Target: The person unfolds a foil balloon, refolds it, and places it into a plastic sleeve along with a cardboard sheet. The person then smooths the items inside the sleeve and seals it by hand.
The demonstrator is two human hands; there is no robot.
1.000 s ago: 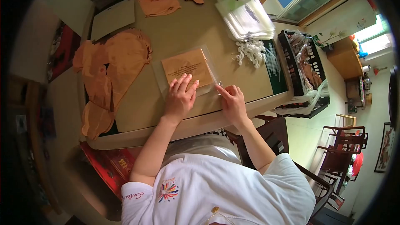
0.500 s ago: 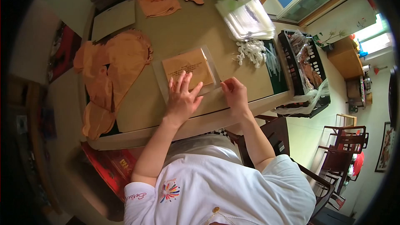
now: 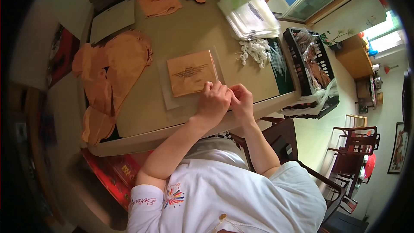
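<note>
A clear plastic bag lies flat on the table in front of me. Inside it is a folded rose-gold foil piece with dark printed lines. My left hand is closed at the bag's near right corner, its curled fingers covering that part. Right against it, my right hand pinches at the same corner, thumb and fingertips together. The fingers hide exactly what they grip there.
Rose-gold foil balloons lie flat at the left, with more foil at the back. Clear bags, white string and thin clear straws are at the right. Beside the table stands a black crate.
My left hand has left the printed face of the bag, moved right and closed beside my right hand. The right hand stays pinched at the corner. The view has shifted slightly.
</note>
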